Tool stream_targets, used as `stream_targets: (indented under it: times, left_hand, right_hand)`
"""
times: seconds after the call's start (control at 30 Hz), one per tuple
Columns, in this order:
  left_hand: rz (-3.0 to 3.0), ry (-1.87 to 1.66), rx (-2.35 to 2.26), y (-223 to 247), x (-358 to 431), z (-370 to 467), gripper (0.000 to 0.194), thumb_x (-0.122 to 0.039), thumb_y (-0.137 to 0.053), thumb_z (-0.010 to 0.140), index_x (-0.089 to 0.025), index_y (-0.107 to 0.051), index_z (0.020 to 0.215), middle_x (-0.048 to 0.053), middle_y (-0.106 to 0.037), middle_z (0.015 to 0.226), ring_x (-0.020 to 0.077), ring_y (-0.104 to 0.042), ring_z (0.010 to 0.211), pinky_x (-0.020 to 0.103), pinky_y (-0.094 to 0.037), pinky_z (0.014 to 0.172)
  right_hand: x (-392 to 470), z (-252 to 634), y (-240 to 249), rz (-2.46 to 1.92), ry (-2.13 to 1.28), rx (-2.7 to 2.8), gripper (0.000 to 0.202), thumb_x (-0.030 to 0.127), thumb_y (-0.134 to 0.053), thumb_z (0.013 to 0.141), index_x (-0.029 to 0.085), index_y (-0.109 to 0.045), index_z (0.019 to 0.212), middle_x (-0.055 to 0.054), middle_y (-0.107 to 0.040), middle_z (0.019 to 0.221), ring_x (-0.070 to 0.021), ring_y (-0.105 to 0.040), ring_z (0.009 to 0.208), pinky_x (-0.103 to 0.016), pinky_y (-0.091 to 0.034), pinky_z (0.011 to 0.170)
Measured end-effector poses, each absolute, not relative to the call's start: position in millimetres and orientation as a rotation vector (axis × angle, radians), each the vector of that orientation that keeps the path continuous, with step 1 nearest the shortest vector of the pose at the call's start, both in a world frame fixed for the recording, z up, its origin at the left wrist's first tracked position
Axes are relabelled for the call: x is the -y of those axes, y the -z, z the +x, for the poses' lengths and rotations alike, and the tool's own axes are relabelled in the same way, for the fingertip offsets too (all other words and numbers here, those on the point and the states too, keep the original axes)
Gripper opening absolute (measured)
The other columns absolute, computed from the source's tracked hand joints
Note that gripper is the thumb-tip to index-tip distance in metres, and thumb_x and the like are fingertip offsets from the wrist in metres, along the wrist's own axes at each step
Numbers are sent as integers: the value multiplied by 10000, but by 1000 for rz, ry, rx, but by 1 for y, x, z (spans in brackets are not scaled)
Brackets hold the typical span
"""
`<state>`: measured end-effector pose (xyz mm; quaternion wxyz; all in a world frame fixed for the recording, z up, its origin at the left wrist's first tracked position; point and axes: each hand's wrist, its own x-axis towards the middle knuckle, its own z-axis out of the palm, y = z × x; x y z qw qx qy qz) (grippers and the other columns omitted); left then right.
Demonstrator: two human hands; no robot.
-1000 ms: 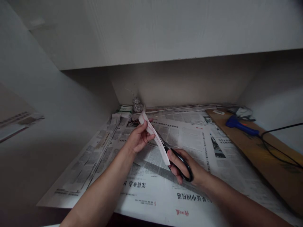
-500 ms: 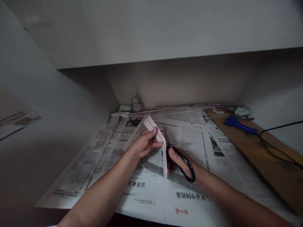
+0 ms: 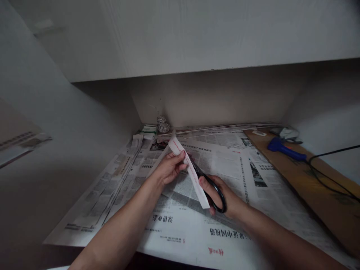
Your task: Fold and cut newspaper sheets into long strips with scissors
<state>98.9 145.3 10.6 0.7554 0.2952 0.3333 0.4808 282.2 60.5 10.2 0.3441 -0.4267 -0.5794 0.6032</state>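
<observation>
Between thumb and fingers, my left hand (image 3: 173,165) pinches a white paper strip (image 3: 197,184) with red print, which slants from upper left to lower right. My right hand (image 3: 218,193) is wrapped round the black handles of a pair of scissors (image 3: 221,190). The scissor blades point up and left and lie along the strip's right side, close to my left fingertips. Most of the blades are hidden behind the strip and fingers. Under both hands, newspaper sheets (image 3: 168,228) cover the work surface.
Cut newspaper strips (image 3: 120,176) lie at the left. Behind stand a twisted-paper ornament (image 3: 162,124) and a green-white packet (image 3: 148,129), with thin rods (image 3: 225,129) along the back wall. A blue glue gun (image 3: 285,149) with a black cord rests on cardboard (image 3: 309,191). A white panel (image 3: 197,37) overhangs.
The strip's lower end has swung right and now lies straighter. My right hand and the scissors have shifted slightly, with the blades now more in line with the strip.
</observation>
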Motion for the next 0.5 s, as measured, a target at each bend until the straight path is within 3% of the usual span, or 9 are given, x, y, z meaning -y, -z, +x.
stream_targets:
  times: [0.2,0.37,0.5]
  left_hand:
    - [657,-1109,-693,-13,-151,92,244,-317,-628,964,-136,-707,1110,39,-746,775,142,-741,632,218,-642,567]
    - [653,-1056,-715,-7,-146,102,105,-179,-695,904,-82,-734,917,63,-752,767,138,-740,644,170,-619,545]
    - [657,-1008,-713,-5,-140,110,64,-132,-757,841,-70,-744,845,65,-754,741,133,-732,617,174,-620,546]
  right_hand:
    - [-66,285,-5,-1093,-1638,1488,620,832,-564,806,220,-512,721,70,-465,488,-72,-396,335,-210,-311,324]
    - [-65,287,-6,-971,-1552,1599,645,782,-382,940,207,-565,714,3,-538,551,-131,-507,486,-274,-396,480]
    - [-66,289,0,-1004,-1538,1538,660,810,-367,924,203,-592,795,-9,-569,627,-138,-516,540,-275,-400,507]
